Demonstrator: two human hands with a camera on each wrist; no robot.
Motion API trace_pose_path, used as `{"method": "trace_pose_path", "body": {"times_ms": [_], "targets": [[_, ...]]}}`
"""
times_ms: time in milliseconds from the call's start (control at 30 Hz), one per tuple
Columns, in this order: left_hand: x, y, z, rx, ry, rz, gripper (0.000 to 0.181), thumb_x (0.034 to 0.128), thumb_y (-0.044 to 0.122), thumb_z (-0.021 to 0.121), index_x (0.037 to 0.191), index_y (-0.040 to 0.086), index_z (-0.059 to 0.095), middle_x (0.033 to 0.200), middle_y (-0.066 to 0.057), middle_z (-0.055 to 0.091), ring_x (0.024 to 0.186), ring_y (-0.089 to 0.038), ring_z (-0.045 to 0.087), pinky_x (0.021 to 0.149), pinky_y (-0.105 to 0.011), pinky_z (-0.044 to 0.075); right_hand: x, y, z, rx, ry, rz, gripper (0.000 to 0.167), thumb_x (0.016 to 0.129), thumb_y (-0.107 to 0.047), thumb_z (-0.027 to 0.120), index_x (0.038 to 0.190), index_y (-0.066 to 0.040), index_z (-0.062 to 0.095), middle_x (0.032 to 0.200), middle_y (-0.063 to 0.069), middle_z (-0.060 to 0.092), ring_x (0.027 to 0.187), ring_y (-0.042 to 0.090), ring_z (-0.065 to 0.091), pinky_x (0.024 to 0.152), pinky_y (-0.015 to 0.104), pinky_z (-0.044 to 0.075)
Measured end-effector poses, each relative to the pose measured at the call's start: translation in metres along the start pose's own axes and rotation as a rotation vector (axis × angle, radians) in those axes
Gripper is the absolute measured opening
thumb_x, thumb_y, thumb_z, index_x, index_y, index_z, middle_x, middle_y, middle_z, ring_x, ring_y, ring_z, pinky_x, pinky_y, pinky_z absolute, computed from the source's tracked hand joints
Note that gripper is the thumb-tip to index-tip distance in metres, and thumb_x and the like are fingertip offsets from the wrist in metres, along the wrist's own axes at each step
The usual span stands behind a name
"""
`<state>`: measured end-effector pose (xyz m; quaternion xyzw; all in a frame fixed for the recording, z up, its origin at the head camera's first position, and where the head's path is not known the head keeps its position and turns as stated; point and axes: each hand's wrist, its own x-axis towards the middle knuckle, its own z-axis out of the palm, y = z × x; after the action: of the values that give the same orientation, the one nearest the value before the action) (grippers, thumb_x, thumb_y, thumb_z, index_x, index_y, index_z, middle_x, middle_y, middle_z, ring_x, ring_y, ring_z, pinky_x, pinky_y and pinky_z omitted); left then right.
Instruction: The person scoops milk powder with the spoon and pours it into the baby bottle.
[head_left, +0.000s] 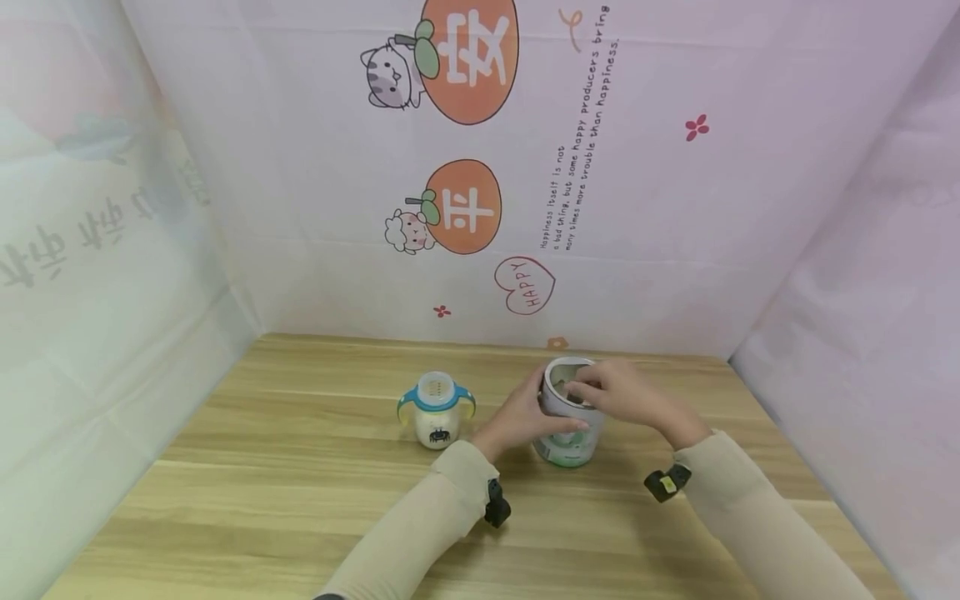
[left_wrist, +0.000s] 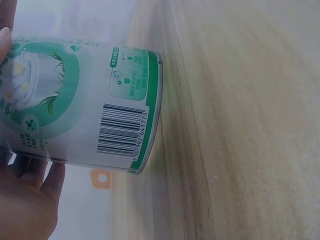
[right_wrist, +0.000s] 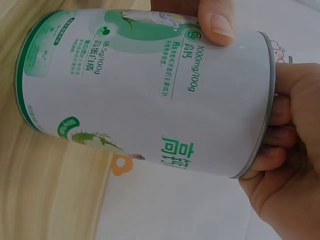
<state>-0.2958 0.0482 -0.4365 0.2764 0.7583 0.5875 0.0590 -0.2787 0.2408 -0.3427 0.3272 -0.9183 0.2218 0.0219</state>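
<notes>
A white and green milk powder can stands upright on the table with its top uncovered. My left hand grips its side, the thumb across the front and the fingers behind. My right hand reaches over the rim, with its fingers inside the mouth. In the right wrist view those curled fingers dip past the can's metal rim; their tips, and anything between them, are hidden. A baby cup with blue handles and a clear top stands left of the can.
The wood-grain table ends at a printed white cloth backdrop. Cloth walls rise at the left and right. The cup stands close to my left forearm.
</notes>
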Motion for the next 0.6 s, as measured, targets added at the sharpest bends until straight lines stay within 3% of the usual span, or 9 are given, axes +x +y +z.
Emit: {"method": "trace_pose_path", "body": {"times_ms": [233,400,600], "targets": [[-0.0002,0.0032,-0.0014,0.002,-0.013,0.003,0.093,0.0784,0.038,0.088,0.153,0.027,0.033,0.131,0.014,0.054,0.117,-0.007,0.054,0.101,-0.039,0.044,-0.0024,0.0011,-0.0024,0.084,0.067,0.027,0.034,0.101,-0.025,0.063,0.069,-0.016,0.058,0.057,-0.009,0.041,0.050,0.004,0.036,0.048,0.023,0.035],[0.0005,0.0020,-0.0009,0.003,-0.015,0.008,0.092,0.0779,0.037,0.088,0.152,0.029,0.034,0.131,0.014,0.054,0.117,-0.006,0.054,0.101,-0.039,0.044,-0.0049,0.0031,-0.0038,0.116,0.104,0.032,0.038,0.101,-0.026,0.063,0.066,-0.015,0.054,0.056,-0.009,0.040,0.049,0.005,0.036,0.048,0.023,0.035],[-0.0003,0.0013,-0.0010,0.001,-0.008,-0.004,0.092,0.0774,0.038,0.088,0.150,0.036,0.033,0.137,0.007,0.054,0.119,-0.006,0.053,0.102,-0.041,0.043,-0.0102,0.0068,-0.0068,0.153,0.141,0.090,0.034,0.102,-0.028,0.062,0.071,-0.013,0.064,0.055,-0.006,0.043,0.049,0.008,0.039,0.048,0.025,0.042]]}}
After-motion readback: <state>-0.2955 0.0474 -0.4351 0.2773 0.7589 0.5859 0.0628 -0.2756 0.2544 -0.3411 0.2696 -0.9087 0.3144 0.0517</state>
